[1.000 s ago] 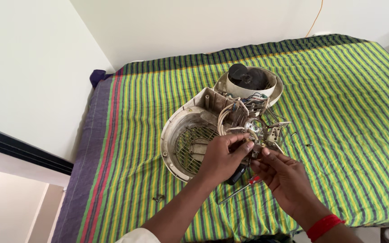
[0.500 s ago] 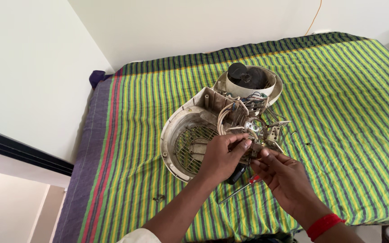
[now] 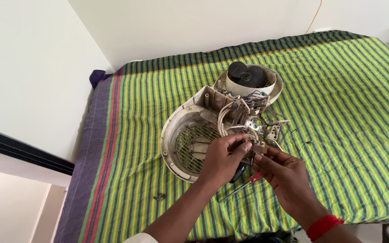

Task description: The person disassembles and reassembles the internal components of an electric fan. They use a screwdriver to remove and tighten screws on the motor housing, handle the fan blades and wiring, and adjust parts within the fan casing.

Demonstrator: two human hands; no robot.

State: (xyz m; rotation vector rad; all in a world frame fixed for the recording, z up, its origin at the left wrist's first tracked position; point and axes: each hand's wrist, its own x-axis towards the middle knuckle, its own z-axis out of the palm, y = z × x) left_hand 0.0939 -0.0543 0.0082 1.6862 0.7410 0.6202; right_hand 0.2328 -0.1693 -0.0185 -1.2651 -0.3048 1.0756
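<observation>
A bed covered with a striped sheet (image 3: 347, 90) fills most of the room, its bands running green, yellow and dark, with a purple and red border (image 3: 97, 153) down the side nearest the wall. A dark purple pillow corner (image 3: 96, 76) pokes out at the head of that side. On the sheet lie a small metal clip (image 3: 159, 196) near the bed's front edge and a tiny dark screw (image 3: 309, 142) further out on the stripes. The wall (image 3: 28, 67) is plain white, with a black ledge (image 3: 23, 150) running along it lower down. A thin orange cord (image 3: 315, 13) hangs down the far wall.
</observation>
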